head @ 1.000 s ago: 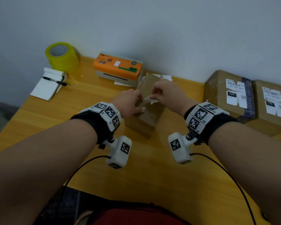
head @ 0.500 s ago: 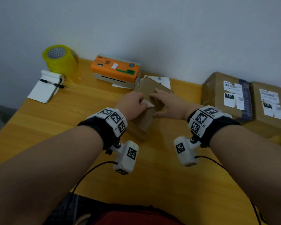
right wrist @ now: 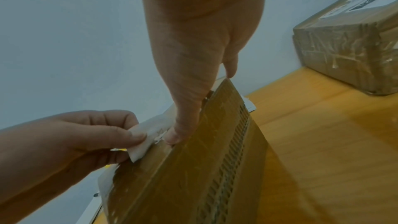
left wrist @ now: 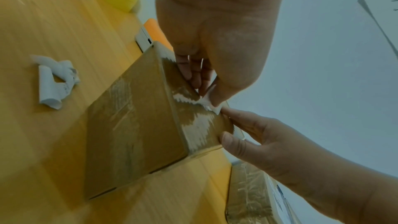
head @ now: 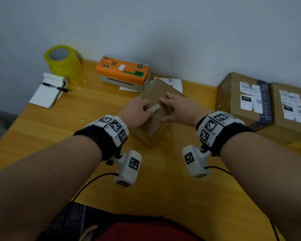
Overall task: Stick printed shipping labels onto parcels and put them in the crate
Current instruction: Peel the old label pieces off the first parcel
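Parcel: a taped brown carton lying on the counter, just in front of the printer; your two hands rest on its top face.
Handling, parcel: it looks stiff and probably light; the glossy tape likely makes the faces slick, so take it by opposite edges or from below, not by the taped top.
Label: a small white strip at the top of the parcel, one end between your left fingers; whether it is the label itself or its backing, you cannot tell.
Handling, label: thin, limp and likely sticky on one side; hold it by the free end only and keep it taut so it does not fold on itself.
Left hand: curled, thumb and fingers pinching the free end of the label.
Right hand: spread flat over the parcel, fingers straight and pressing the top face next to the label, thumb against the near side; it grips nothing.
Crate: not in view.
Labelled boxes: two, well apart at your right.
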